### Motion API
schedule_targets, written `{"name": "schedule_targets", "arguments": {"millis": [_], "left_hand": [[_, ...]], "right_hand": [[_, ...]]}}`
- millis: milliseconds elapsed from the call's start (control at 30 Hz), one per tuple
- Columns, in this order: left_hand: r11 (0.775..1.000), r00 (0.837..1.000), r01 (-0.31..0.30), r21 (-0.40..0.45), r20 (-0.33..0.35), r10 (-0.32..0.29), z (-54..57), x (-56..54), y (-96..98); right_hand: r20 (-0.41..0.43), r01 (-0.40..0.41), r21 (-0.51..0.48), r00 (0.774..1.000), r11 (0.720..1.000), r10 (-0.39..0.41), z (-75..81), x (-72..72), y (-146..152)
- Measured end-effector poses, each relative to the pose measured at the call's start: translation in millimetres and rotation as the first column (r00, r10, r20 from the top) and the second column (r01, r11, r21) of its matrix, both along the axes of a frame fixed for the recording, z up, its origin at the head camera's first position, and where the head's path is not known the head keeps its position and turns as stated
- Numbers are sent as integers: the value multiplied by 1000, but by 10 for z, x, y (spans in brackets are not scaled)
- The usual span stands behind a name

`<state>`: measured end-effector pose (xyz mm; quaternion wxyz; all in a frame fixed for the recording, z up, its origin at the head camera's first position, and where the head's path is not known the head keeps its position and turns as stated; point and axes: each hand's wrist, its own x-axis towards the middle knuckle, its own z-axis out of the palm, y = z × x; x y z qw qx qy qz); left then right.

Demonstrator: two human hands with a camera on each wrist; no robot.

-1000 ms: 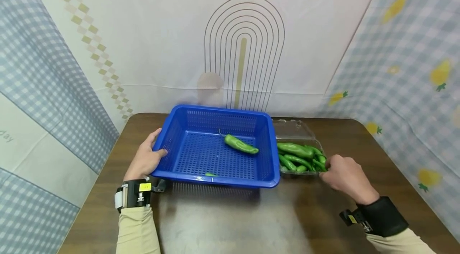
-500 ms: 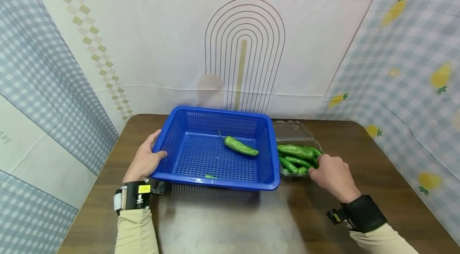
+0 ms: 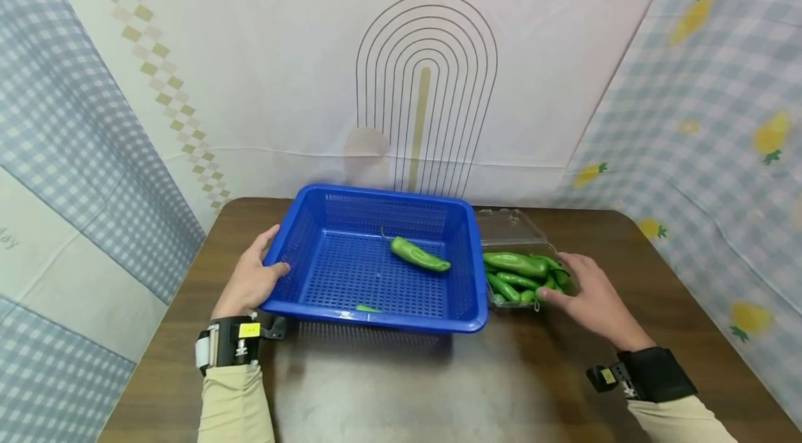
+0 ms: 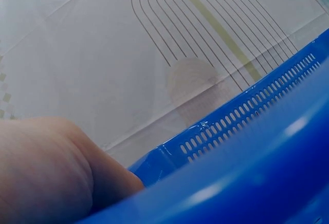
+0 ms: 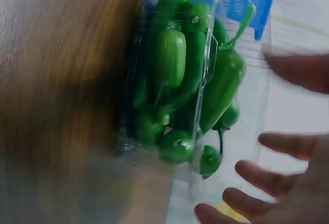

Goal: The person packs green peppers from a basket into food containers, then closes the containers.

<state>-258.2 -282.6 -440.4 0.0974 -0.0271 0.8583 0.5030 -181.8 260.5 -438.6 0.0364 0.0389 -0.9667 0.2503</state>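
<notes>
My left hand grips the left rim of a blue perforated basket, its thumb over the rim. Inside the basket lie one green pepper and, near the front wall, a bit of something green. Right of the basket is a clear plastic box, lid raised at the back, filled with several green peppers. My right hand is at the box's right end with fingers spread. In the right wrist view the fingers are apart from the peppers, holding nothing.
A brown wooden table bears everything. A white patterned cloth hangs right behind its back edge. Checked cloths hang at the left and right sides.
My right hand, curled at the peppers, first shifted left, then opened and drew slightly right. A pepper stem now hangs over the box's front edge. The left hand keeps its hold.
</notes>
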Motion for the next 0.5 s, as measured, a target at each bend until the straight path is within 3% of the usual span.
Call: {"name": "schedule_targets", "arguments": {"millis": [167, 500], "left_hand": [[1000, 1000, 4, -15, 5, -4, 9, 6, -17], [1000, 1000, 5, -5, 1, -5, 12, 1, 5]], "right_hand": [[114, -39, -21, 993, 999, 41, -75, -113, 16], [138, -49, 48, 990, 998, 42, -83, -149, 15]]}}
